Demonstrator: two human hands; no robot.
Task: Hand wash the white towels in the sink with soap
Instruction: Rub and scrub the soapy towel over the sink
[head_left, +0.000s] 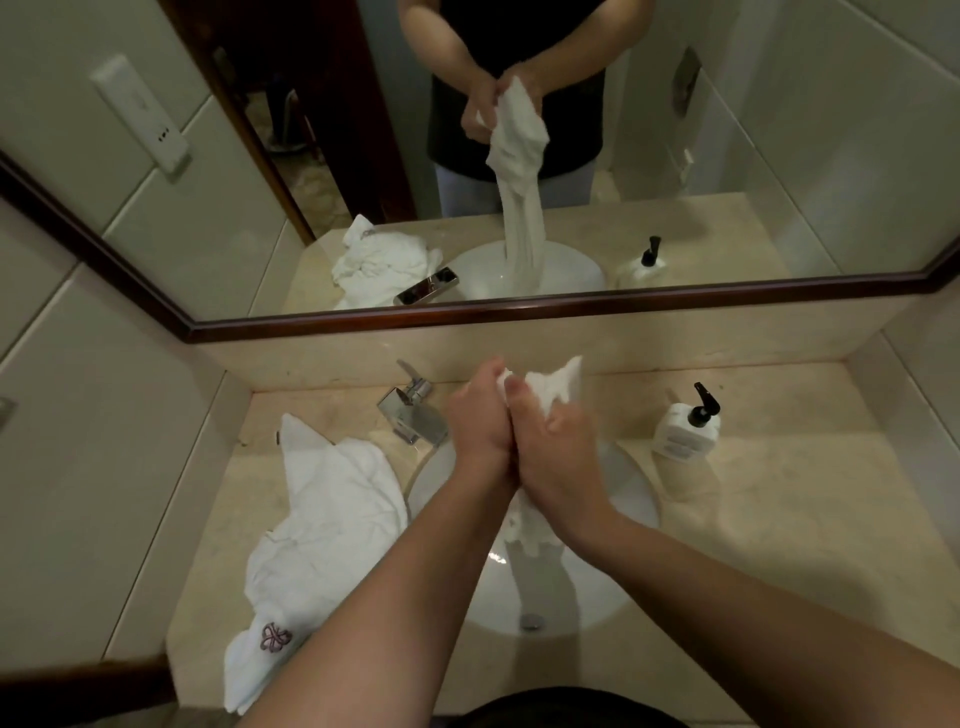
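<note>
A wet white towel (551, 391) is gripped above the sink (631, 499) by both hands, pressed side by side. The left hand (477, 422) is curled shut around the cloth, fingers pressed together. The right hand (558, 441) is clamped on it too, thumb on top, fingers wrapped under. A crumpled tuft of terry sticks out above the knuckles; a twisted, rope-like length hangs down below the wrists into the bowl, its lower end hidden by the forearms.

The sink is a smooth round white basin set under the counter (779, 519), with a metal drain (531, 621) at its near side. The counter is polished beige stone, mottled. A second white towel (322, 519), dry-looking and rumpled, is spread along the counter's left edge, with a purple embroidered emblem (274, 636) near the front left corner. A boxy chrome faucet (413, 410) is set at the back edge, left of the basin. A squat white soap bottle (684, 428) with a black pump stands at the back right, well apart from the hands. Open stone is left on the counter's right side and front right. A dark-framed mirror (519, 312) runs along the back wall.
</note>
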